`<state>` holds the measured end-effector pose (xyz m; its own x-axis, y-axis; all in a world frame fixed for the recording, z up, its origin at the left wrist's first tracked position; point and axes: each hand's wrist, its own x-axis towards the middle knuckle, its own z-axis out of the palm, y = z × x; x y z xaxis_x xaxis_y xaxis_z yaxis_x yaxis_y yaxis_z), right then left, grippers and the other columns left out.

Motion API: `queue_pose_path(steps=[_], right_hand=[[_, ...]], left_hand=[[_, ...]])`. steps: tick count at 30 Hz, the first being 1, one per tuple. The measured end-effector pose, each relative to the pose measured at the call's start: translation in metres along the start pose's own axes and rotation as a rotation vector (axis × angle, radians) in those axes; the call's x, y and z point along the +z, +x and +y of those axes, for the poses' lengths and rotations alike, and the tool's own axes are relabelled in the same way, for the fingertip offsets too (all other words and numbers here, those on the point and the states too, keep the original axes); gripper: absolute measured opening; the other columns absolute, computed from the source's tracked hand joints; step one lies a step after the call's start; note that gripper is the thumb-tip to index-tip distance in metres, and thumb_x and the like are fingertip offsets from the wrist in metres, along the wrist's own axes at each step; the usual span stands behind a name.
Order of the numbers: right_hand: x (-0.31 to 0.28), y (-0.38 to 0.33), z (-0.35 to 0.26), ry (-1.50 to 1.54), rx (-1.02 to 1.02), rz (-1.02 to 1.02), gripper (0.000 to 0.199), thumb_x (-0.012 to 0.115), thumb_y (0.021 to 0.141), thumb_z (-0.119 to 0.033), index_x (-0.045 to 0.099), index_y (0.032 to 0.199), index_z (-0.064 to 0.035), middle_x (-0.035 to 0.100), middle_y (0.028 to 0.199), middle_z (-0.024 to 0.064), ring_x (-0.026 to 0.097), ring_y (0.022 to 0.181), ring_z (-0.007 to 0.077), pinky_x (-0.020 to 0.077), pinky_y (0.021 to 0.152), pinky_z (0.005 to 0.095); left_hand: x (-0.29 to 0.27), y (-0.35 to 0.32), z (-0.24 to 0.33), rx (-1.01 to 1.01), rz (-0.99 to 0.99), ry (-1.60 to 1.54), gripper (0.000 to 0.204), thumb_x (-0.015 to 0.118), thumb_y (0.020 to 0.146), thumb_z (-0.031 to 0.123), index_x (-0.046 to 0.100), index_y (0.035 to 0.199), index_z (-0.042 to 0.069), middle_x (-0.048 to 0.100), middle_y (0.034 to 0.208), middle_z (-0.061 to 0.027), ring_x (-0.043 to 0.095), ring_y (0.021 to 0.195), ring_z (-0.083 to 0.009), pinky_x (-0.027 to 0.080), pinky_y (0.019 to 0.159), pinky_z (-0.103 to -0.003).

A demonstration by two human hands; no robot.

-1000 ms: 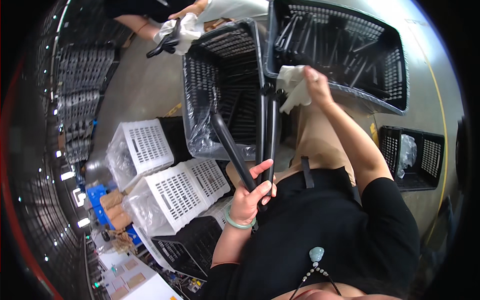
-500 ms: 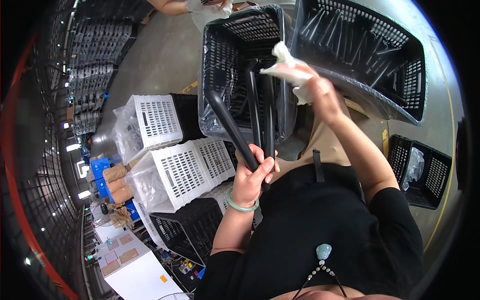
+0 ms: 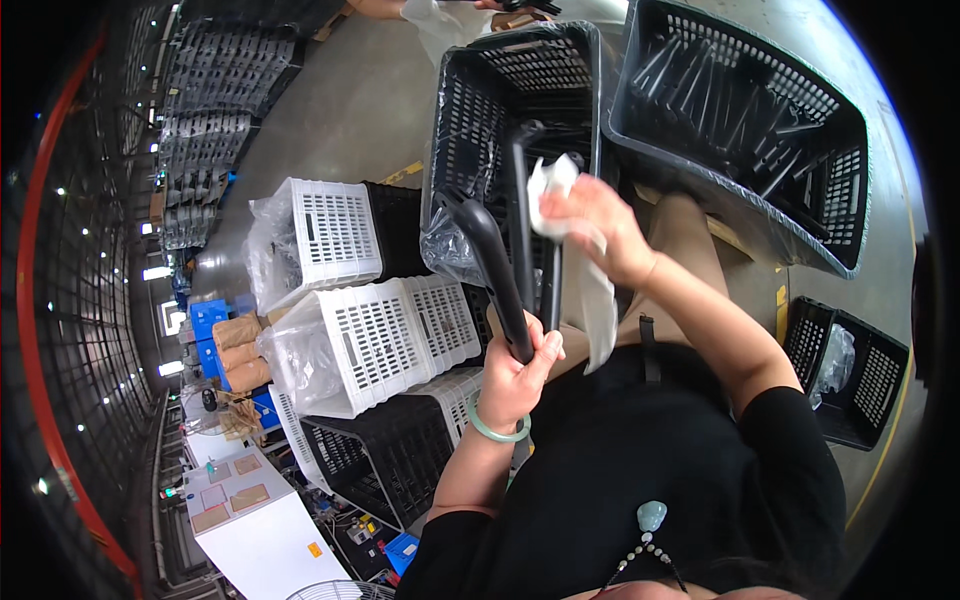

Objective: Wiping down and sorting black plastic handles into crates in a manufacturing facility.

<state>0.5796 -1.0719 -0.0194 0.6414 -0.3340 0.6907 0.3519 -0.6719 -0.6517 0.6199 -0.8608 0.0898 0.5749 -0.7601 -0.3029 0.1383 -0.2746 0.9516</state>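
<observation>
My left hand (image 3: 513, 382) is wrapped round the lower ends of a bundle of black tubes (image 3: 492, 262), with a green bangle on its wrist. The tubes point up and away from me, and at least one bends near its far end. My right hand (image 3: 607, 235) grips a white cloth (image 3: 597, 310) and presses it around the upper part of the rightmost tube. One end of the cloth hangs down beside the tubes. Behind them stands a black plastic-lined crate (image 3: 460, 70) with dark parts inside, partly hidden by the tubes and my right hand.
Another lined black crate (image 3: 740, 165) at far right holds many black tubes. White crates (image 3: 375, 340) stand at left, above black ones (image 3: 385, 460). A small black crate (image 3: 865, 370) sits right. At the top, another person's forearm (image 3: 380, 8) shows beside white cloth (image 3: 440, 28).
My right hand has brought the cloth left and down onto the tubes. The tubes in my left hand have turned a little, and the whole view has shifted slightly.
</observation>
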Motion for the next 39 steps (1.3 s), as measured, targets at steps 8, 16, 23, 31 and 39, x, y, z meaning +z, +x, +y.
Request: queue_pose_path(steps=[8,16,23,31,39], right_hand=[[-0.039,0.013,0.024,1.435,0.997,0.852,0.067,0.032,0.099,-0.055,0.045,0.135,-0.0003,0.054,0.131,0.0140,0.052,0.120,0.0279,0.0389,0.105,0.0413],[-0.122,0.029,-0.031,1.900,0.330,0.441,0.066,0.033,0.098,-0.053,0.042,0.138,-0.0021,0.045,0.140,0.0193,0.042,0.130,0.0369,0.0248,0.112,0.0534],[-0.076,-0.023,-0.011,2.078,0.514,0.562,0.045,0.047,0.094,-0.022,0.048,0.132,0.0008,0.048,0.138,0.0189,0.044,0.128,0.0333,0.0292,0.112,0.0504],[-0.077,-0.026,0.007,2.064,0.246,0.554,0.059,0.072,0.081,-0.030,0.051,0.133,-0.0107,0.051,0.136,0.0090,0.043,0.129,0.0262,0.0301,0.112,0.0444],[-0.062,0.025,-0.024,0.361,0.583,0.315,0.019,0.061,0.088,-0.009,0.062,0.105,-0.0008,0.066,0.094,0.0048,0.062,0.083,0.0147,0.0503,0.077,0.0258]], left_hand=[[-0.001,0.000,-0.008,0.066,0.070,0.017,0.022,0.060,0.091,0.004,0.044,0.078,0.007,0.050,0.069,-0.0013,0.054,0.067,-0.0084,0.045,0.065,-0.024],[-0.007,0.000,-0.006,0.061,0.144,-0.020,0.021,0.059,0.092,0.003,0.041,0.082,0.008,0.051,0.067,-0.0026,0.051,0.056,-0.0068,0.042,0.052,-0.020],[-0.011,0.002,-0.001,0.111,0.176,-0.085,0.023,0.059,0.092,0.003,0.039,0.082,0.009,0.050,0.066,-0.0019,0.051,0.056,-0.0071,0.043,0.053,-0.021],[-0.011,0.000,0.005,0.152,0.213,-0.075,0.024,0.059,0.092,0.004,0.039,0.081,0.009,0.047,0.063,0.0002,0.050,0.056,-0.0073,0.045,0.056,-0.023],[-0.008,-0.012,0.005,0.183,0.250,-0.022,0.025,0.058,0.091,0.001,0.038,0.081,0.009,0.042,0.063,0.0021,0.048,0.054,-0.0056,0.049,0.061,-0.025]])
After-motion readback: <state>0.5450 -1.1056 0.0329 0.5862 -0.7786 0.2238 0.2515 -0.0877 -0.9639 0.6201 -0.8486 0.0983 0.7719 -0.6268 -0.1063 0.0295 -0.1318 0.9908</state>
